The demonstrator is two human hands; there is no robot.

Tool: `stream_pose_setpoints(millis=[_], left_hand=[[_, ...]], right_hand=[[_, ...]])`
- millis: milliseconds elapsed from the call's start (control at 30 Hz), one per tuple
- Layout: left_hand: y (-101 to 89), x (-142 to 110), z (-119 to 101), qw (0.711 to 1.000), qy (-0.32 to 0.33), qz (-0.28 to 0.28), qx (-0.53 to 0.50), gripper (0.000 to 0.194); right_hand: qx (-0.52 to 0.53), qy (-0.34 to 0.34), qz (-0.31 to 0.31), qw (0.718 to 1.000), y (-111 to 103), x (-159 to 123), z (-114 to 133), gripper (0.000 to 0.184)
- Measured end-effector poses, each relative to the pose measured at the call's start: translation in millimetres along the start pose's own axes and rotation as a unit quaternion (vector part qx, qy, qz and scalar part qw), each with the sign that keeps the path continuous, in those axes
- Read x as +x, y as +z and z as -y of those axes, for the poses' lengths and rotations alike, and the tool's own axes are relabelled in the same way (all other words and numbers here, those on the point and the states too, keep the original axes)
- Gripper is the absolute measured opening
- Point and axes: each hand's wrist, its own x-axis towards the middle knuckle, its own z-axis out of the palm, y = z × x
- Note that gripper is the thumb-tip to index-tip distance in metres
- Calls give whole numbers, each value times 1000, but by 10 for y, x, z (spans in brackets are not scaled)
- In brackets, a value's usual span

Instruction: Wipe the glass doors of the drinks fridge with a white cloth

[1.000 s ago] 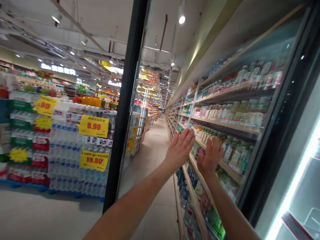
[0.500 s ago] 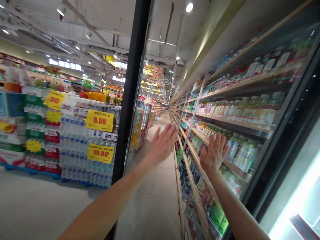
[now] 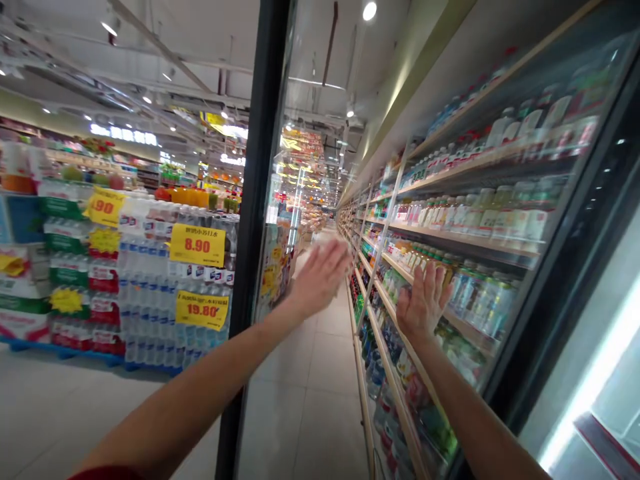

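Left hand [image 3: 321,279]: bare, fingers extended and close-set, raised before the glass [image 3: 307,420], palm hidden; a pale patch [image 3: 326,237] lies just above its fingers, too blurred to name. Right hand [image 3: 424,301]: bare, upright, fingers spread slightly, apart from the left and to its right, before the same glass. Contact of either hand with the glass: cannot tell. Forearms: both bare, the left from lower left with a red sleeve [image 3: 110,473] at the bottom edge, the right from lower right. Glass: between two black uprights, left upright [image 3: 257,133] and right upright [image 3: 560,250], both tilted in view. Light strip [image 3: 595,373]: white, lit, right of the right upright. Shelves [image 3: 465,237]: pale-edged, in tiers, seen in the glass area, bearing bottles [image 3: 500,210] with assorted caps and labels. Left of the uprights: stacked bottle packs [image 3: 150,303] on a blue base [image 3: 107,359], with yellow signs reading 8.90 [image 3: 197,245] and 19.80 [image 3: 202,311]. Aisle [image 3: 333,353]: pale floor, running back between goods. Farthest: lit lettering [image 3: 123,134] and ceiling lamps [image 3: 369,11].
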Motion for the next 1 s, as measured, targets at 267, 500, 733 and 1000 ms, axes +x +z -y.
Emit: stream_pose_setpoints(millis=[267,500,733,1000], left_hand=[[-64,-182,232,976,-181,-121,33,45],[-61,-9,272,999,-3,-32,13,44],[-27,277,167,999,18,-50,12,48],[-98,226,344,975,-178,-116,60,50]], right_hand=[[7,-6,-13,1000,23,-8,4,60],[-7,-26,-2,1000,-26,129,-6,60],[-21,-7,6,1000,-42,536,31,59],[-20,-5,-10,1000,-30,512,53,56]])
